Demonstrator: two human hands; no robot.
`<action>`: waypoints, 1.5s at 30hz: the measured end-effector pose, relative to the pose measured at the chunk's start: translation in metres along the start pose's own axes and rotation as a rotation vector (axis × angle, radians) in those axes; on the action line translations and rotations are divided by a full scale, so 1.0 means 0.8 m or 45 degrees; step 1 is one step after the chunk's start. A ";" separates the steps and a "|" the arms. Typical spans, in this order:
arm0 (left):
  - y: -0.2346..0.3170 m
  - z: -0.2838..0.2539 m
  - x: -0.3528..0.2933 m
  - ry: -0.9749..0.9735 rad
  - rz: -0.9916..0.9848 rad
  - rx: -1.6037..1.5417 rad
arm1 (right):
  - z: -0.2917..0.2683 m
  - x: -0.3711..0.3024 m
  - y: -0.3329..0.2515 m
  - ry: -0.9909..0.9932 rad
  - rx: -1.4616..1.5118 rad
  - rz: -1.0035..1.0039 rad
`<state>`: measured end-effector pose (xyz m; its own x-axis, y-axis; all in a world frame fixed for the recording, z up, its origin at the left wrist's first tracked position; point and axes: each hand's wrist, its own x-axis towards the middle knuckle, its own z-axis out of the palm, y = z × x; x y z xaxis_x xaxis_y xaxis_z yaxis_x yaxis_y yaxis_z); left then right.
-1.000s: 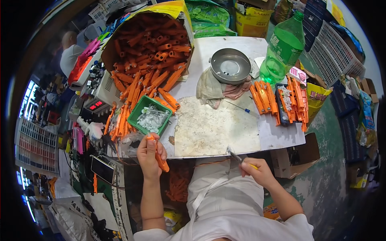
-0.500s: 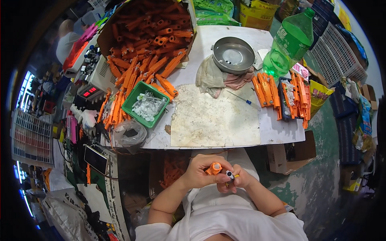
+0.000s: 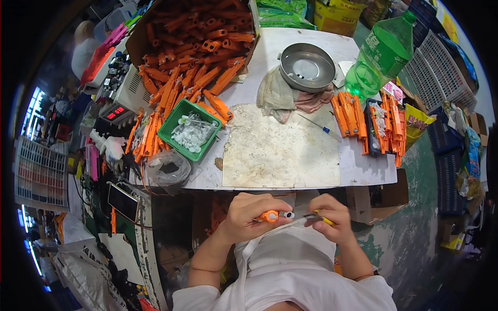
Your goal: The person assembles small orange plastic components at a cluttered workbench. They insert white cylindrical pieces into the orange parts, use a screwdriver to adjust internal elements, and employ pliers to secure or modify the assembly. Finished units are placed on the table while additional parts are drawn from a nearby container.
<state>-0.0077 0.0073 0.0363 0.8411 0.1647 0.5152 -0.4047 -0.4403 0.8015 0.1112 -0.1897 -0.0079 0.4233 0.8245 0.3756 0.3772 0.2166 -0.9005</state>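
My left hand is closed round an orange plastic part, its round end facing up. Beside that end, at the left fingertips, sits a small light-grey piece with a black centre; whether it is joined to the orange part I cannot tell. A short gap away, my right hand grips a slim yellow-handled tool. Its thin grey tip points toward my left hand, but its kind is unclear. Both hands are over my lap, just before the table's near edge.
A stained board lies on the white table. To its left are a green tray of translucent pieces and a box of orange parts. A metal bowl, a green bottle and more orange parts stand toward the right.
My hands have moved apart, the right one shifting right with the yellow-handled tool. The small grey piece now shows beside the orange part at my left hand.
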 end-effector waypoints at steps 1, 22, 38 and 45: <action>0.000 -0.001 -0.001 0.017 0.017 0.034 | -0.008 0.008 -0.011 0.021 -0.255 -0.158; -0.013 -0.007 0.005 -0.084 0.140 0.561 | -0.041 0.041 -0.068 -0.169 -1.315 -0.352; -0.067 -0.008 0.023 -0.123 -0.626 -0.018 | -0.052 0.047 -0.002 -0.067 -1.331 -0.316; -0.056 0.002 0.018 -0.015 -1.158 -0.750 | -0.049 0.052 -0.003 -0.143 -1.344 -0.396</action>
<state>0.0231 0.0283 0.0070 0.9154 0.2056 -0.3461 0.2661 0.3359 0.9035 0.1604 -0.1766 0.0188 0.1310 0.8656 0.4832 0.9899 -0.0881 -0.1106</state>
